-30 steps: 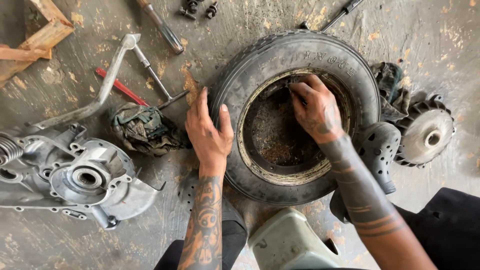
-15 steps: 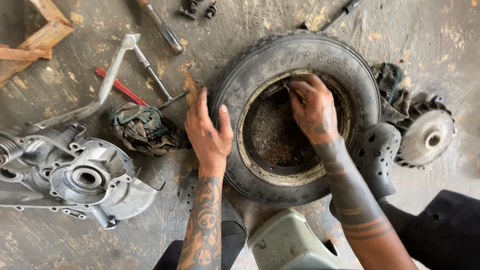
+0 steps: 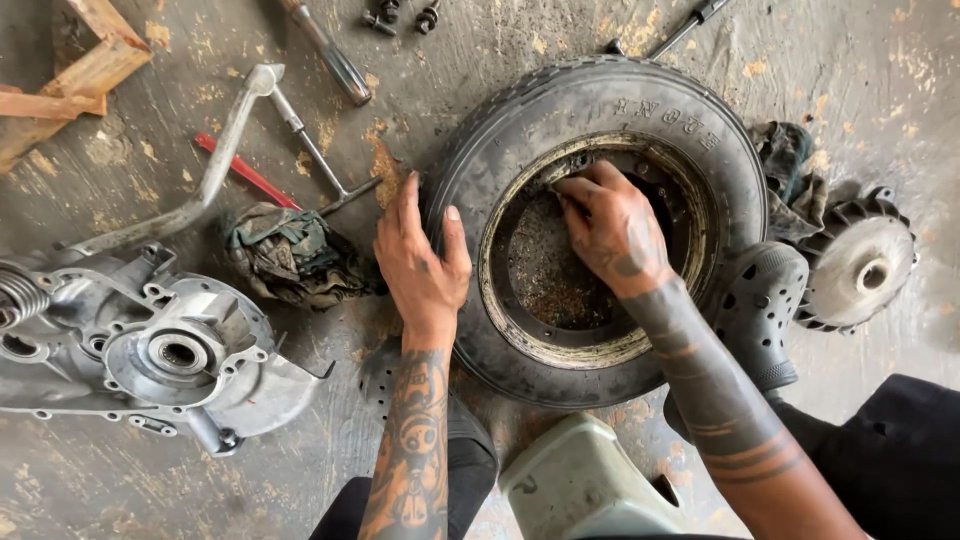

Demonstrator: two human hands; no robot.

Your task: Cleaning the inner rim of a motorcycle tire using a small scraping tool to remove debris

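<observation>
A small black tyre [image 3: 640, 100] on a rusty metal rim [image 3: 560, 300] lies flat on the concrete floor. My left hand [image 3: 420, 265] presses flat on the tyre's left sidewall, fingers spread. My right hand [image 3: 612, 228] reaches inside the rim, its fingers curled against the upper inner edge; whether it grips anything there is hidden by the fingers.
A grey engine casing [image 3: 150, 350] lies at the left, with a dirty rag [image 3: 290, 255], a red-handled tool [image 3: 245, 172] and a metal lever [image 3: 215, 170] beside it. A finned fan wheel [image 3: 860, 265] and black clogs [image 3: 765, 300] sit at the right. A pale stool [image 3: 580, 485] is below.
My right hand has shifted slightly left along the rim's upper inner edge. The left hand and the tyre stay where they were.
</observation>
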